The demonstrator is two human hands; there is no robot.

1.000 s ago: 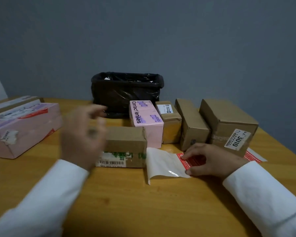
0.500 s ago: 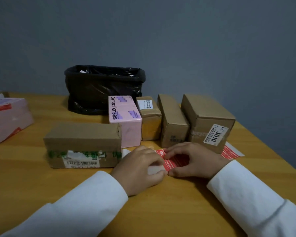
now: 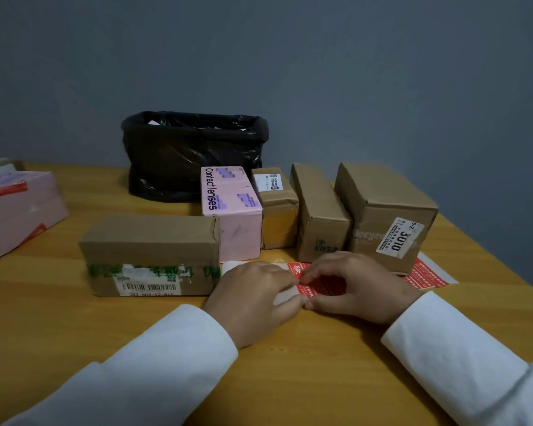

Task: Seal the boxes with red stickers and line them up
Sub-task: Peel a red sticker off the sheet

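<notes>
Peeling step, judged: both hands work a red printed sticker sheet on white backing lying flat on the yellow wooden worktop, just in front of the pink "Contact lenses" carton; left hand has its fingers curled, pinching the sheet's white left edge, right hand has its fingers arched down with tips pressed on the red part. Long brown cardboard box with barcode label sits sideways left of the pink carton, not yet in the row and no red sticker visible on it. Next probably calls for lifting a sticker off the backing and laying it over that box's flap seam.
</notes>
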